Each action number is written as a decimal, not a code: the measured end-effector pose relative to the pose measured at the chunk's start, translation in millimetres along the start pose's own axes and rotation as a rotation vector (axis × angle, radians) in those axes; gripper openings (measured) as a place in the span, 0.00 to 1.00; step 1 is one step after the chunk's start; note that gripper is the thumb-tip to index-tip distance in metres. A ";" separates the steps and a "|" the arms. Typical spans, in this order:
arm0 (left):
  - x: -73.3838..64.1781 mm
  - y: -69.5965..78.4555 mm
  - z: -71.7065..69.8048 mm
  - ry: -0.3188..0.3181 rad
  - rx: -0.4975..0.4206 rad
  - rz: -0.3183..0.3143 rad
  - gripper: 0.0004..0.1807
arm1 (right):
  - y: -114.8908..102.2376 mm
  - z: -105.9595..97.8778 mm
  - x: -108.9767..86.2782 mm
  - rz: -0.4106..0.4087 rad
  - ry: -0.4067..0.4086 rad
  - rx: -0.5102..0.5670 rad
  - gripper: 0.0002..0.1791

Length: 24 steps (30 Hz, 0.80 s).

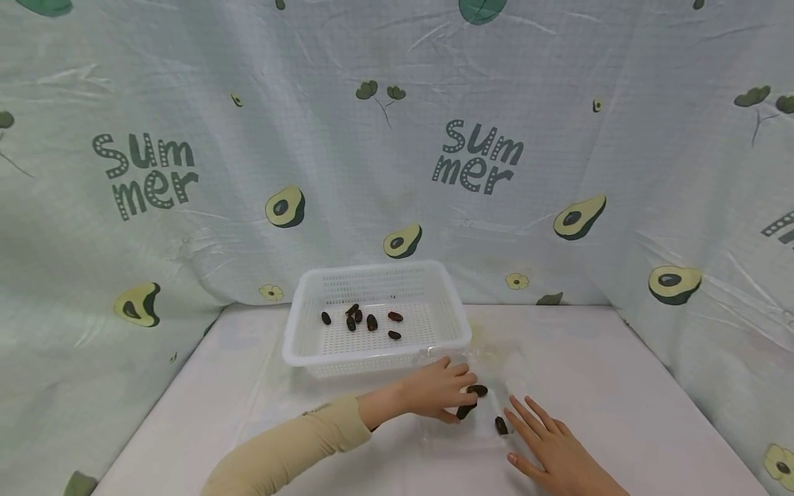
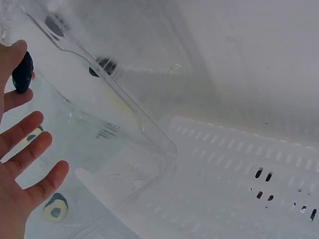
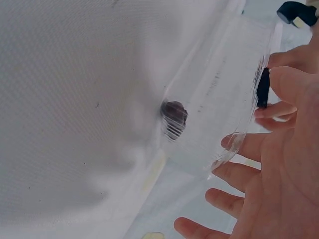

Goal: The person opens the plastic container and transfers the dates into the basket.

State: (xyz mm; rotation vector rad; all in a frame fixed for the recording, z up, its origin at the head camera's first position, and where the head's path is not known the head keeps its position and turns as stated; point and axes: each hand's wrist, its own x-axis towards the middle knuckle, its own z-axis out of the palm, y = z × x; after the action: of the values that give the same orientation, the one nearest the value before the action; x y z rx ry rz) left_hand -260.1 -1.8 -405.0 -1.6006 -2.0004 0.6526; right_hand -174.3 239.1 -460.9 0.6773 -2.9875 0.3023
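Observation:
A clear plastic box (image 1: pixel 453 441) lies on the table in front of a white basket. My left hand (image 1: pixel 437 389) reaches over it, pinching a dark date (image 2: pixel 22 74) between thumb and forefinger while the other fingers spread apart. Inside the box, one date (image 1: pixel 478 390) lies near the left fingertips and another date (image 1: pixel 501 426) sits toward the right side. My right hand (image 1: pixel 555 448) has its fingers extended, and in the right wrist view its fingertips (image 3: pixel 229 143) are at the box's clear wall.
The white perforated basket (image 1: pixel 378 361) stands behind the box, slightly left, with several dates (image 1: pixel 372 322) scattered on its floor. A pale cover lies over the table (image 1: pixel 589 372). A printed curtain (image 1: pixel 347 172) with avocados hangs behind and along both sides.

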 end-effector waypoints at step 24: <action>-93.5 -13.3 -25.5 0.100 -0.081 -0.101 0.24 | -2.0 2.6 -2.1 -0.025 0.053 -0.011 0.36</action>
State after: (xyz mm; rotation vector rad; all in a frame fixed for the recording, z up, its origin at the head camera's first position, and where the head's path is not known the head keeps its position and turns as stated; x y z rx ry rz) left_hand -235.9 -94.3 -384.6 -1.5349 -2.0420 0.4495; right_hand -171.5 237.7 -463.3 0.6931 -2.9265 0.2971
